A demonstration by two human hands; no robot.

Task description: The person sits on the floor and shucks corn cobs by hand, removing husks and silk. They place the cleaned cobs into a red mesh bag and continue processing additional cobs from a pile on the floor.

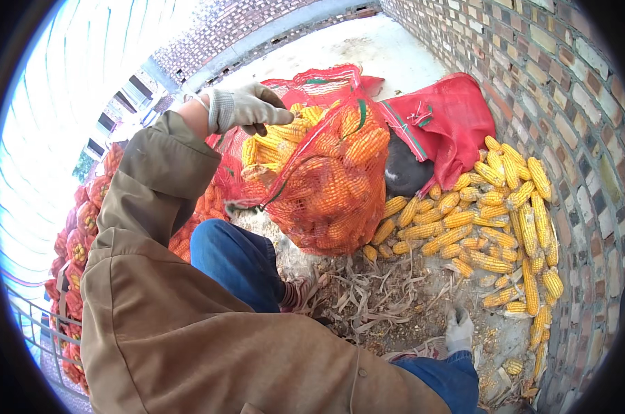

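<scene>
My left hand (258, 107), in a white-and-grey work glove, hovers above the mouth of a red mesh sack (338, 191). Its fingers are bent and apart, with nothing seen between them. Yellow corn cobs (286, 137) fill the sack, which stands upright with its rim partly folded down. My right hand (459, 328), also gloved, hangs low beside my right knee, above ground strewn with kernels. Its fingers point away from me, and their grip is too small to make out. Several loose cobs (447, 235) are heaped just beyond it.
A brick wall (576, 129) rises at the right, behind the heap. An empty-looking red sack (452, 124) drapes over a dark rounded object (406, 168). Dry husks (369, 295) litter the ground by my feet. Several filled mesh sacks (77, 248) are stacked at the left, near a metal railing (33, 331).
</scene>
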